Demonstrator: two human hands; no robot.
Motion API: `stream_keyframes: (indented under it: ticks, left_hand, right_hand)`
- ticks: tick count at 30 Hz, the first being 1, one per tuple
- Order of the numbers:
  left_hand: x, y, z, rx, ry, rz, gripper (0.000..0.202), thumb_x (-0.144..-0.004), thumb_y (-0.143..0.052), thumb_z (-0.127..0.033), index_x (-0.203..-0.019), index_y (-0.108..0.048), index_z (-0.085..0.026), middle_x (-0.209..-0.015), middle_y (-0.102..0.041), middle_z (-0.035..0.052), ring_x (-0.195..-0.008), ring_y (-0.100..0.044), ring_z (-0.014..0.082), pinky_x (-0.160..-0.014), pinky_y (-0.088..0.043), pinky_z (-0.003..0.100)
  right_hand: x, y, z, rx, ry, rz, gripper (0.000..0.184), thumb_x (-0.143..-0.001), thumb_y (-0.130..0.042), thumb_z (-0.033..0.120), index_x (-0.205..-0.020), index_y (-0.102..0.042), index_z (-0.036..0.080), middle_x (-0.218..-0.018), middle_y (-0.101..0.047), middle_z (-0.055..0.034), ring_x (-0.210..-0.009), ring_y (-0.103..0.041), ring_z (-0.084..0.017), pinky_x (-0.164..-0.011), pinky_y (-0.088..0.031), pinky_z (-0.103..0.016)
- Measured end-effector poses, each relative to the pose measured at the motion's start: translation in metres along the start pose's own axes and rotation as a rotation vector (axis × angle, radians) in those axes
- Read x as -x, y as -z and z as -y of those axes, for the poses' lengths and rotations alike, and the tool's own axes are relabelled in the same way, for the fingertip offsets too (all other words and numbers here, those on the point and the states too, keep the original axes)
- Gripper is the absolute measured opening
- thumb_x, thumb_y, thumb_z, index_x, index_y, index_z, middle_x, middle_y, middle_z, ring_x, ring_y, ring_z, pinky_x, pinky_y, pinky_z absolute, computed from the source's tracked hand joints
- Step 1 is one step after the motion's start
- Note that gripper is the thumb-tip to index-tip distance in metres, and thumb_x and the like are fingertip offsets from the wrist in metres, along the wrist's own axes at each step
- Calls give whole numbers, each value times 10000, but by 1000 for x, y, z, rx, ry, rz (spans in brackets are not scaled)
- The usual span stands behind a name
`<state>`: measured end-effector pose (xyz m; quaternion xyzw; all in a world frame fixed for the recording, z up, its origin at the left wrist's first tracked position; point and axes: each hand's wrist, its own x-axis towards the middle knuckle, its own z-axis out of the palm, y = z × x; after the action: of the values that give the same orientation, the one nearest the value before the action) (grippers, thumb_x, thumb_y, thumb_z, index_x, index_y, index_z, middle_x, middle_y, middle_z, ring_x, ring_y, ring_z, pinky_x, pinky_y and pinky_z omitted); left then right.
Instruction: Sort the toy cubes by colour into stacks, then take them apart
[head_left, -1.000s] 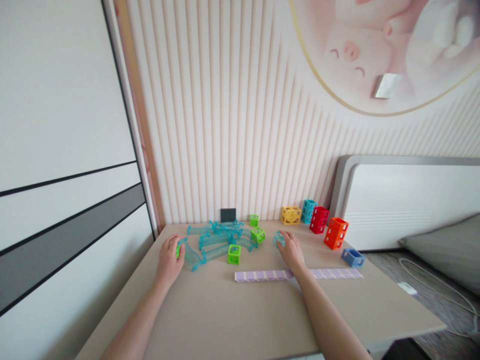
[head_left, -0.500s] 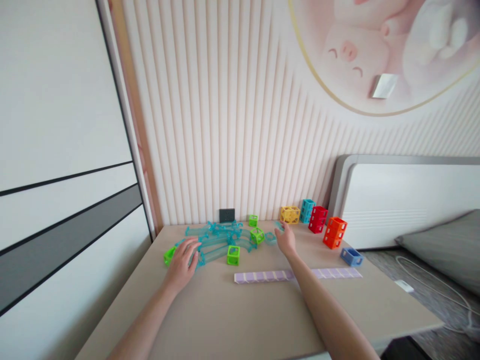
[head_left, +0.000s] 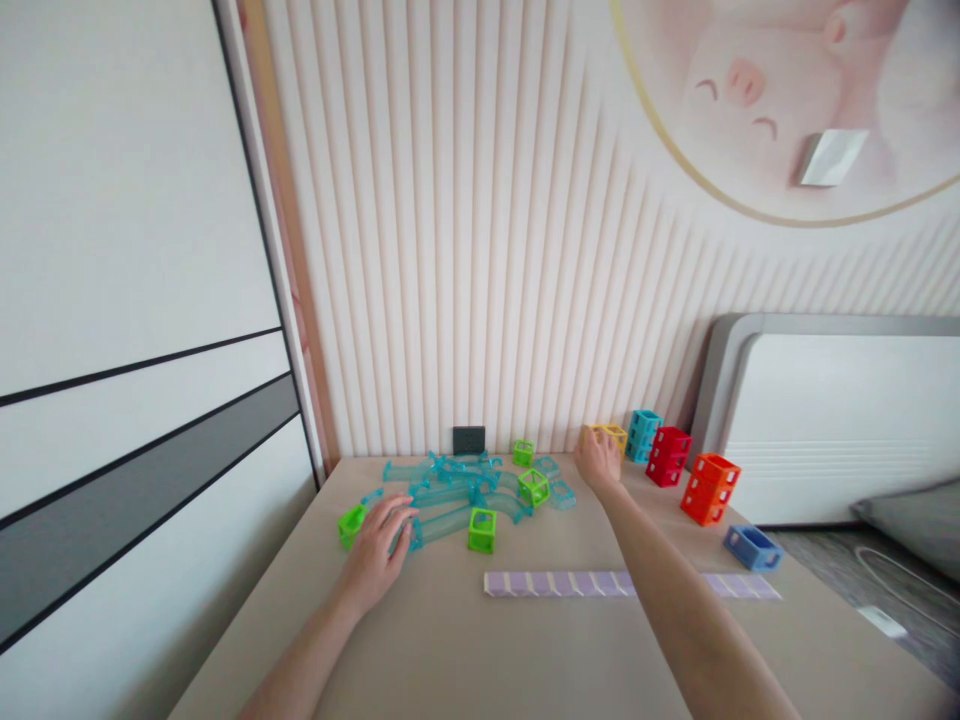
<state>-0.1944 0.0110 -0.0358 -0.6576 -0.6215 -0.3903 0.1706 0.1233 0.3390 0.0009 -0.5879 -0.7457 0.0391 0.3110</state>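
Note:
My left hand (head_left: 382,545) rests at the left end of the translucent teal track pieces (head_left: 442,520), its fingers spread and holding nothing. Just beyond it lies a green cube frame (head_left: 351,524), partly covered by the hand. At the back of the table my right hand (head_left: 599,462) has its fingers bent over the yellow cube blocks (head_left: 618,436). It hides much of them, and the fingertips are barely visible. More green cube frames (head_left: 482,530) lie in front of and among the tracks, and clear teal square pieces (head_left: 562,495) sit between the tracks and my right hand.
Right of the yellow blocks stand stacks of teal (head_left: 643,436), red (head_left: 668,457) and orange (head_left: 709,489) blocks, with a blue block (head_left: 752,548) nearer. A purple strip (head_left: 555,584) crosses the table under my right forearm. A black wall socket (head_left: 469,440) is behind the tracks.
My right hand has moved right and back, from beside the clear square pieces to the yellow blocks. My left hand stays by the tracks. The view has shifted slightly.

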Motion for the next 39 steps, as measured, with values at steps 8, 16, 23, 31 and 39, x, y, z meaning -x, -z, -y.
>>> stream_keyframes:
  ticks: [8, 16, 23, 31, 39]
  left_hand:
    - [-2, -1, -9, 12, -22, 19, 252, -947, -505, -203, -1128, -672, -252, -1196, -656, 77, -1193, -598, 241, -1024, -503, 441]
    - [-3, -2, -10, 79, -17, 24, 268, -963, -473, -210, -1164, -646, -245, -1197, -656, 76, -1196, -605, 229, -1037, -506, 431]
    - [-36, -14, -52, 397, 89, 82, 496, -953, -539, -318, -1433, -425, -268, -1360, -580, 121, -1268, -568, 274, -1015, -528, 491]
    - [-35, -39, -87, 799, 187, 52, 925, -861, -704, -363, -1567, -107, -342, -1626, -248, 131, -1455, -334, 352, -1082, -474, 506]
    - [-18, -45, -75, 659, 243, -56, 897, -886, -667, -353, -1565, -81, -343, -1625, -224, 157, -1431, -375, 344, -1050, -494, 483]
  right_hand:
    - [-4, 17, -30, -129, -120, -34, 320, -828, -621, 232, -1143, -614, 177, -1344, -515, -181, -1143, -568, -330, -929, -450, -437]
    - [29, 31, -17, -575, -259, -255, 156, -805, -576, 334, -830, -539, 184, -1156, -574, -186, -977, -627, -278, -883, -498, -423]
    - [100, 28, 67, -1068, -118, -237, 351, -834, -550, 572, -882, -443, 242, -1128, -656, -98, -933, -680, -208, -778, -551, -339]
    - [193, 37, 134, -1608, 0, 168, 352, -815, -732, 463, -822, -453, 249, -1205, -627, -66, -1020, -627, -223, -814, -543, -345]
    - [193, 39, 122, -1631, 94, 475, 573, -788, -790, 388, -1261, -475, 320, -1255, -636, -67, -1001, -668, -220, -910, -523, -396]
